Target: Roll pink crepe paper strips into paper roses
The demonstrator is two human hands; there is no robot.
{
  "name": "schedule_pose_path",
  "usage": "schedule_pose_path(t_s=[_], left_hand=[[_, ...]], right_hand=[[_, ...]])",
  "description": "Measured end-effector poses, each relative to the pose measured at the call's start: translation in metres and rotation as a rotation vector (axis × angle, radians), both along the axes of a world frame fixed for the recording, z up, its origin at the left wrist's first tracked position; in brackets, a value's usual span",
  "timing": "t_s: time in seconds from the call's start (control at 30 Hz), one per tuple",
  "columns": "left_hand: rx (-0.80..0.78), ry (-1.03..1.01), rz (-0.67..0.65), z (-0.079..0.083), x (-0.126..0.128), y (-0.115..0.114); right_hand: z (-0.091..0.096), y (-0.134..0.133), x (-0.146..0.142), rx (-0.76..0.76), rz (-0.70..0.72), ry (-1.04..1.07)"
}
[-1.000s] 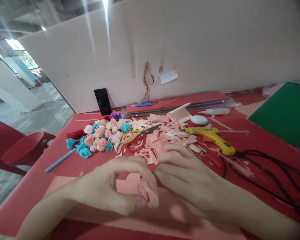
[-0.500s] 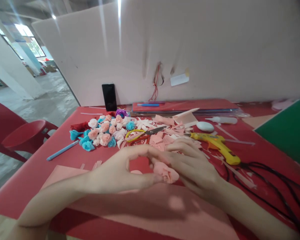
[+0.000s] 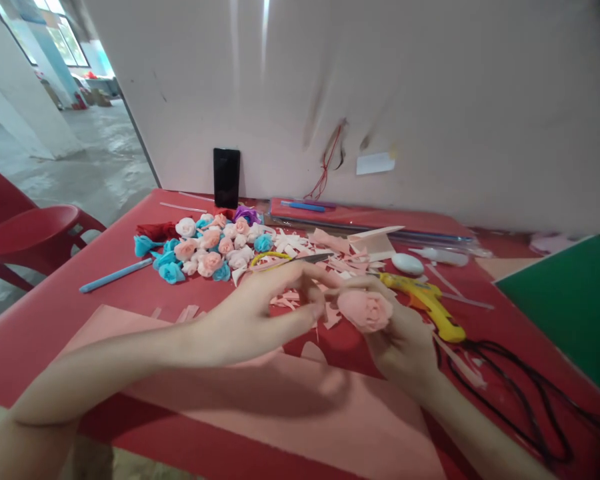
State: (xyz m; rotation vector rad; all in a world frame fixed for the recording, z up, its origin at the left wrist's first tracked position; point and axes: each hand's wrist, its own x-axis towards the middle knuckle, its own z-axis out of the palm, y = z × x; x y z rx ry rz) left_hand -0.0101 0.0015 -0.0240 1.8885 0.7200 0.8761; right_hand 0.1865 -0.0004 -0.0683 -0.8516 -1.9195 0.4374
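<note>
A right hand (image 3: 405, 350) grasps a pink paper rose (image 3: 365, 311) above a red desk (image 3: 120, 250); the left hand (image 3: 260, 320) curves just beside it.
The rose is raised right of the desk's centre, its swirled petals facing the viewer; the left fingers are bent and slack, with nothing seen between them and the thumb. Below, a pink sheet (image 3: 380, 420) lies along the near edge. Toward the far left corner sits a cluster of paper flowers (image 3: 211, 263), pink, white, blue, purple and red. A black phone (image 3: 227, 177) stands at the far edge. Paper scraps (image 3: 290, 243) and partly hidden scissors (image 3: 307, 259) lie mid-desk; a yellow glue gun (image 3: 430, 300) rests nearer the right edge, beside the right hand.
</note>
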Motion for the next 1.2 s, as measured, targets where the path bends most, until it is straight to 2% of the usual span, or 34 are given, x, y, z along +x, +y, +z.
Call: schedule_pose_path(t_s=[0.13,0.23,0.37,0.53,0.67,0.87,1.0,1.2], left_hand=[[0.166,-0.011,0.078,-0.008,0.003,0.004],[0.177,0.004,0.097,-0.013,0.008,0.008],[0.067,0.005,0.055,-0.022,0.013,0.009],[-0.207,-0.130,0.025,-0.028,0.018,0.002],[-0.325,-0.254,0.031,-0.030,0.020,0.000],[-0.312,-0.315,0.069,-0.033,0.020,-0.003],[-0.358,-0.329,0.031,-0.033,0.020,-0.005],[-0.386,-0.335,0.029,-0.037,0.022,-0.003]], right_hand=[[-0.006,-0.004,-0.005,-0.222,-0.058,0.190],[-0.006,-0.007,-0.012,-0.340,-0.039,0.321],[0.001,-0.012,-0.020,-0.452,0.023,0.451],[0.005,-0.020,-0.025,-0.567,0.026,0.516],[0.003,-0.023,-0.026,-0.614,-0.012,0.542],[-0.003,-0.036,-0.028,-0.629,-0.060,0.543],[-0.007,-0.045,-0.031,-0.635,-0.090,0.624],[-0.016,-0.044,-0.030,-0.631,-0.280,0.551]])
